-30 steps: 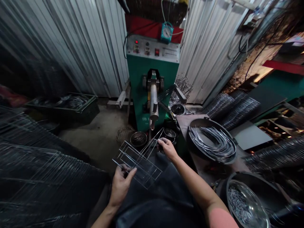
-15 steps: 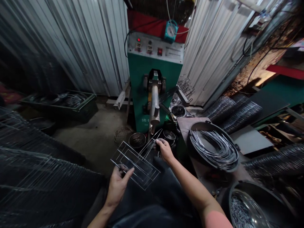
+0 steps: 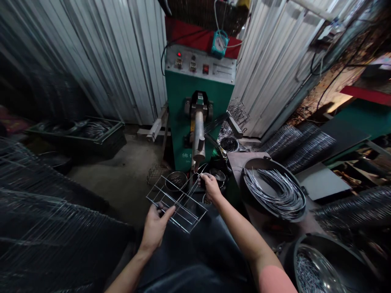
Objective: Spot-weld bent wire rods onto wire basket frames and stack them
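My left hand [image 3: 156, 226] pinches the near left edge of a flat rectangular wire grid [image 3: 198, 221], tilted above my lap. Between the fingertips of my right hand [image 3: 210, 187] is a thin bent wire piece [image 3: 190, 190], whose lower part overlaps the grid. Whether the two are joined cannot be made out. Just beyond my right fingers, the metal electrode arm [image 3: 199, 134] of a green spot-welding machine [image 3: 179, 97] points down toward the wires. My right fingertips are close to its lower tip.
To the right, a round pan [image 3: 249, 195] holds bundled long wires, and a bowl [image 3: 331, 264] holds short wire pieces. Small bowls [image 3: 176, 181] stand below the machine. Stacked wire grids [image 3: 61, 236] fill the left. A green bin [image 3: 106, 140] lies behind them.
Both hands have moved slightly up and toward the machine with the wires. The grid now lies flatter and nearer the electrode tip. Both grips have stayed closed.
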Available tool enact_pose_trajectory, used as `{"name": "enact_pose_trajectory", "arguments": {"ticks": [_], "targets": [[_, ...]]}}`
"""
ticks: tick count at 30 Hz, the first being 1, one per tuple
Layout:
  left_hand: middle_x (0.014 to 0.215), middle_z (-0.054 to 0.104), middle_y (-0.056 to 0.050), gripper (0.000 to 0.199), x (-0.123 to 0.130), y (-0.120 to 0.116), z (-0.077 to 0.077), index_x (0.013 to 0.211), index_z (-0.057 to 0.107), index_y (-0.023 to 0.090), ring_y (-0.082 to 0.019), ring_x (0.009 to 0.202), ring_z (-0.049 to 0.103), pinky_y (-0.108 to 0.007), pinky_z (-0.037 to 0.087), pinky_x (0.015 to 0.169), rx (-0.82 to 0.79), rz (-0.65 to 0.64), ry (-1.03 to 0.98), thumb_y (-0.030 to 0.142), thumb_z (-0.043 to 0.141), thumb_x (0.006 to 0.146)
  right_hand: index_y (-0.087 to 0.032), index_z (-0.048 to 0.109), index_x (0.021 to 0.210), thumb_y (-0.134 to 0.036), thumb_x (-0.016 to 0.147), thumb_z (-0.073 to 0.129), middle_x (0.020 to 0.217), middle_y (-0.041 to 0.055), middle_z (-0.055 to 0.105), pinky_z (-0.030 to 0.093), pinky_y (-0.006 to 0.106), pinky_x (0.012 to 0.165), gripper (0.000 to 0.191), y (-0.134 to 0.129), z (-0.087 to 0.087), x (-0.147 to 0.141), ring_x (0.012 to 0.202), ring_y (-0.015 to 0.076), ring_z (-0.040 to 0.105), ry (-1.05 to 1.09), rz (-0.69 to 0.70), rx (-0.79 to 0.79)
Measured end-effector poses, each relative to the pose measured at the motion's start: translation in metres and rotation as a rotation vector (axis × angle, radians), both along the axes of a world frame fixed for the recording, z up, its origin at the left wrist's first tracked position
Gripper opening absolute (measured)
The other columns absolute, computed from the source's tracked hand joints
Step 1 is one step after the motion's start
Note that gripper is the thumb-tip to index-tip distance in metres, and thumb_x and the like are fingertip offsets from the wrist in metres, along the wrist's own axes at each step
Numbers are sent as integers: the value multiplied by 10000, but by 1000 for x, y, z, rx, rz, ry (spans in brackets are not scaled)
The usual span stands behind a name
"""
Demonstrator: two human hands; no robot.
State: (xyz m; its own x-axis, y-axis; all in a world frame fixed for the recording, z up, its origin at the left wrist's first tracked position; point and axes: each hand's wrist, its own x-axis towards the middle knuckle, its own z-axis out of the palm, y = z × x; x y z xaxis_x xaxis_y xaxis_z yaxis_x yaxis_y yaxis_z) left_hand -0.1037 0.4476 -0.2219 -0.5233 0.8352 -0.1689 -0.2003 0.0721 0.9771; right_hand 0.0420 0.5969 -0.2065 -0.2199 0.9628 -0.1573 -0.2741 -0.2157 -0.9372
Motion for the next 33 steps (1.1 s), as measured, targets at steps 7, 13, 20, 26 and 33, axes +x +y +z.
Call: {"name": "enact_pose_trajectory", "arguments": {"ticks": [7,13,20,26,33], "targets": [[638,503,50,488,-2,3,5,798,466,179,-105,540,487,-232,404,529,-23,11,1,481,764,557,-153,553,644,-433,565,707,538,-27,522,379,202,450,330,3,1,2,461,77,461,-8,23,-65],[647,513,45,479,-2,4,2,787,460,181,-111,554,501,-238,418,540,2,10,-2,472,765,560,-155,546,633,-452,560,743,510,-51,489,310,180,423,364,25,11,15,454,61,421,-161,23,-57],[648,497,57,490,-8,6,2,812,461,184,-97,563,494,-221,421,553,38,60,24,444,781,546,-148,528,597,-319,608,708,466,-50,471,236,178,381,249,43,16,10,406,57,386,-183,76,-74],[629,499,55,528,-15,15,4,790,455,180,-97,550,487,-217,410,538,17,73,-35,464,794,501,-153,506,565,-319,619,694,438,-56,442,213,178,370,257,48,13,-3,386,49,353,-195,43,-58],[649,513,44,553,-21,21,-1,814,475,170,-106,556,497,-228,410,538,-12,60,-42,460,805,479,-141,562,644,-425,603,713,501,-49,464,228,175,385,325,39,7,16,428,53,373,-272,129,-17]]}}
